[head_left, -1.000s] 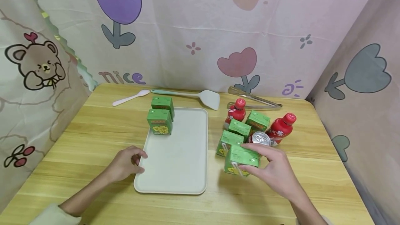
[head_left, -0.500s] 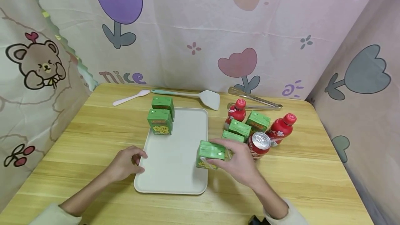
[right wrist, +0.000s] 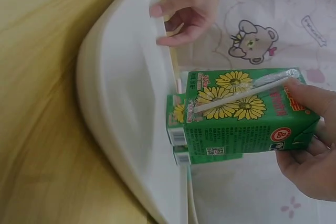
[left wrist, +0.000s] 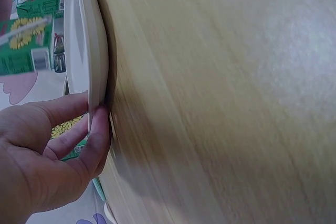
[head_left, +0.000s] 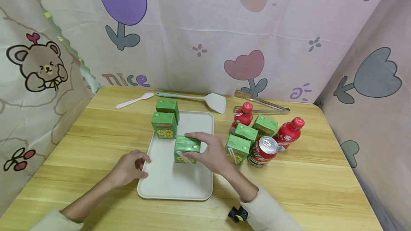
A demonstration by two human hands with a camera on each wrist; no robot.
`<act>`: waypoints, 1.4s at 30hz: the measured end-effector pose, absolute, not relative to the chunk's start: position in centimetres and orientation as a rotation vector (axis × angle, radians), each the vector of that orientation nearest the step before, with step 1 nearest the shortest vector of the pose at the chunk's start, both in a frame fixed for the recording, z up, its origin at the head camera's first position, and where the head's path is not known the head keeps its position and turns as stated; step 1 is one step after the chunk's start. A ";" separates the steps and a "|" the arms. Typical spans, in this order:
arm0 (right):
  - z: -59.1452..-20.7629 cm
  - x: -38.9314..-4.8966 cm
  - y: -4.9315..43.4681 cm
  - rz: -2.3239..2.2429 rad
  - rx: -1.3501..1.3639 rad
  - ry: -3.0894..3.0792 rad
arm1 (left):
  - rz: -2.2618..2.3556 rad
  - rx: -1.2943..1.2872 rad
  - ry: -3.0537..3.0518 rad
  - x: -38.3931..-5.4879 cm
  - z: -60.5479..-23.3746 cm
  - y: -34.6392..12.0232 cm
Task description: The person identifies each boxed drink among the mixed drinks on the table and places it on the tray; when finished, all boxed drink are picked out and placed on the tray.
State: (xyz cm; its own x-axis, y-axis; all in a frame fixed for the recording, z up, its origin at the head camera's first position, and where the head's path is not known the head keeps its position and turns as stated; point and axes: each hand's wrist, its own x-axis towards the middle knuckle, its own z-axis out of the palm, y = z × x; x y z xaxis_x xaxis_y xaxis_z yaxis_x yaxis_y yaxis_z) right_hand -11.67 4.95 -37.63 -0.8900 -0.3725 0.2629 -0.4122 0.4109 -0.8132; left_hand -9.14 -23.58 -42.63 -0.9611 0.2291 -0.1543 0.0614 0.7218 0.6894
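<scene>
My right hand (head_left: 213, 156) grips a green drink carton (head_left: 187, 144) with yellow flowers and a wrapped straw on its side. It holds the carton over the middle of a white rectangular tray (head_left: 174, 186); in the right wrist view the carton (right wrist: 231, 124) appears above the tray surface. The left hand (head_left: 130, 168) pinches the tray's left rim; the left wrist view shows the thumb on the inner side of the rim and fingers (left wrist: 97, 140) on the outer side. Two more green cartons, one nearer (head_left: 164, 126) and one behind (head_left: 167, 105), stand upright at the tray's far left corner.
Right of the tray are several green cartons (head_left: 245, 131), a red can (head_left: 263, 152) and two red bottles (head_left: 242, 117). A spatula (head_left: 215, 102), metal tongs (head_left: 266, 104) and a pale pink spoon (head_left: 135, 100) lie along the table's back edge.
My right hand has carried the green carton leftward from the group of drinks to over the tray. The left hand has stayed at the tray's rim.
</scene>
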 end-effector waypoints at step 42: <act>-39.4 -15.6 -4.2 1.316 0.788 -2.744 | 1.083 0.238 2.680 -9.1 -42.7 -23.7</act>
